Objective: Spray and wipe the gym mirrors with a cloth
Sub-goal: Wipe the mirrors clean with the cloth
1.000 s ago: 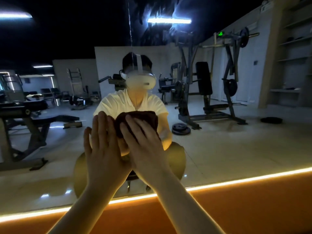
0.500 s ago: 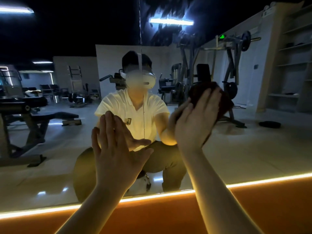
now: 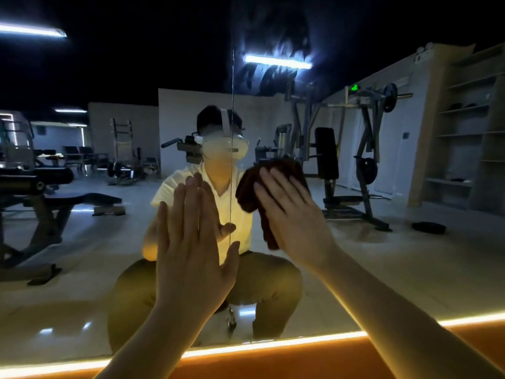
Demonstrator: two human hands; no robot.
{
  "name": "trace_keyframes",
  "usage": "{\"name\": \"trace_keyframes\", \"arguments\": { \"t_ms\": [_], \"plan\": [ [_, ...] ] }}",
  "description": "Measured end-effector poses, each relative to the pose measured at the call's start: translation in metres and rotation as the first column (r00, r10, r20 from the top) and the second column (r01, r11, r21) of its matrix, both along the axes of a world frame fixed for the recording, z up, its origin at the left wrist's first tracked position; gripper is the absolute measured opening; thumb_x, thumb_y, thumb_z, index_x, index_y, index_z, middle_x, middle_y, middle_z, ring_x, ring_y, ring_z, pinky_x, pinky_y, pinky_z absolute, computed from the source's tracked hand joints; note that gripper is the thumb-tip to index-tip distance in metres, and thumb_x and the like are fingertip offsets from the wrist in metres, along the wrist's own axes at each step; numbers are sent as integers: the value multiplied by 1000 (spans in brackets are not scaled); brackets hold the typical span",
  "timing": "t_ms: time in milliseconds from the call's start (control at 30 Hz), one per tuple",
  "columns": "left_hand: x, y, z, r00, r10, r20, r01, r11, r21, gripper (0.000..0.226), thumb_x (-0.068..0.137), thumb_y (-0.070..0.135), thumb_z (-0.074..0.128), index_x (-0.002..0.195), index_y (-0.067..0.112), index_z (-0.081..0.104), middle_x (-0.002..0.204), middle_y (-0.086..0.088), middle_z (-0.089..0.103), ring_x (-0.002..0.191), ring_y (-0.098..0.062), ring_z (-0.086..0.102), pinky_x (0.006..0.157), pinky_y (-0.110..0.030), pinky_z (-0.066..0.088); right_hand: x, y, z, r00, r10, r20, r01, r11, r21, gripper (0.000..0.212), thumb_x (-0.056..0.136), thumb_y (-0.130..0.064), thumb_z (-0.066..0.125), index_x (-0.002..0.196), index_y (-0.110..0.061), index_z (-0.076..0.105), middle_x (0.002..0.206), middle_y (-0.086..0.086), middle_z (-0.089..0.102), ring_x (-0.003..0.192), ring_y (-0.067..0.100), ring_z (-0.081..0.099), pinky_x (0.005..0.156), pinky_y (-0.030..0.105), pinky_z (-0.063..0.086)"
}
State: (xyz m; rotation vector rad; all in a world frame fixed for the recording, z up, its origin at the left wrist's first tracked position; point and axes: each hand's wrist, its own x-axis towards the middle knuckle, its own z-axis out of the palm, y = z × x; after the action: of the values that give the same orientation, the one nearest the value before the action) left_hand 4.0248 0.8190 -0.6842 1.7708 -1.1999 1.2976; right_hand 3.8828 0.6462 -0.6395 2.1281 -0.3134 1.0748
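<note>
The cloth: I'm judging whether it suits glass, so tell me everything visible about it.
The cloth is dark reddish-brown, soft and towel-like, crumpled in folds rather than spread flat. The right hand presses it against the mirror with straight fingers, just right of the vertical panel seam; a loose end hangs down beside the palm.

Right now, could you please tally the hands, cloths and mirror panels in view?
Bare hands: 2, left hand and right hand
Dark reddish-brown cloth: 1
Glass mirror panels, split by a vertical seam: 2
Total: 5
</note>
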Motion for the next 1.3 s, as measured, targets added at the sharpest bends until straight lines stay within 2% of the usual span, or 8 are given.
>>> {"name": "trace_keyframes", "arguments": {
  "t_ms": [267, 367, 567, 733, 800, 933, 1100, 1300],
  "plan": [
    [-1, -19, 102, 989, -66, 134, 61, 997, 38, 88, 99, 58, 50, 161, -2, 30, 170, -21, 25, 159, -36, 19, 129, -53, 15, 26, 8, 210, 888, 62, 455, -126, 986, 112, 55, 105, -19, 31, 158, -6, 34, 169, 16, 24, 157, 31, 20, 127, 51, 20],
    [-1, -20, 135, 990, 12, 140, -14, 1000, 10, 86, 103, 57, 46, 162, -1, 25, 171, -21, 19, 160, -35, 13, 129, -55, 15, 39, 14, 215, 837, 66, 543, -158, 980, 124, 58, 103, -20, 25, 160, -8, 30, 170, 12, 21, 158, 27, 16, 129, 48, 15],
    [14, -15, 174, 992, 84, 93, -90, 994, 59, 78, 105, 53, 42, 161, 0, 27, 169, -23, 22, 161, -36, 10, 128, -57, 19, 18, -2, 65, 986, 128, 105, -121, 990, -69, 57, 103, -21, 44, 158, -11, 35, 169, 12, 21, 159, 27, 10, 129, 51, 11],
    [16, -14, 190, 976, 183, 116, -196, 974, 112, 85, 103, 65, 30, 161, 3, 26, 169, -23, 21, 160, -37, 13, 126, -57, 20, -6, -18, 95, 987, 47, -154, -86, 962, -261, 56, 103, -26, 39, 157, -13, 36, 167, 10, 28, 157, 26, 20, 130, 45, 5],
    [15, -16, 188, 981, 160, 114, -174, 977, 124, 88, 104, 69, 18, 160, 3, 29, 168, -22, 24, 159, -36, 17, 126, -56, 21, -5, -17, 126, 993, 53, -110, -77, 970, -229, 57, 102, -26, 36, 158, -13, 36, 168, 10, 27, 157, 25, 19, 129, 46, 8],
    [25, -14, 176, 988, 104, 112, -117, 986, 119, 82, 103, 61, 37, 162, 5, 26, 170, -18, 23, 159, -32, 18, 127, -54, 21, 17, -1, 197, 987, 77, 141, -62, 992, -107, 61, 101, -27, 28, 159, -11, 35, 169, 9, 25, 157, 24, 19, 127, 43, 8],
    [35, -1, 176, 989, 113, 94, -127, 980, 156, 88, 98, 61, 36, 165, 6, 18, 173, -17, 15, 161, -31, 10, 129, -53, 15, 48, 28, 231, 922, 92, 375, -117, 992, 45, 57, 103, -18, 41, 158, -10, 35, 169, 10, 26, 157, 25, 20, 128, 46, 13],
    [29, 2, 199, 1000, 17, 6, -18, 994, 107, 87, 95, 52, 59, 161, 6, 26, 169, -16, 24, 158, -32, 19, 129, -52, 21, 35, 16, 146, 974, 88, 209, -87, 996, -14, 65, 100, -27, 48, 160, -12, 29, 170, 8, 19, 159, 21, 8, 128, 44, 5]
  ]
}}
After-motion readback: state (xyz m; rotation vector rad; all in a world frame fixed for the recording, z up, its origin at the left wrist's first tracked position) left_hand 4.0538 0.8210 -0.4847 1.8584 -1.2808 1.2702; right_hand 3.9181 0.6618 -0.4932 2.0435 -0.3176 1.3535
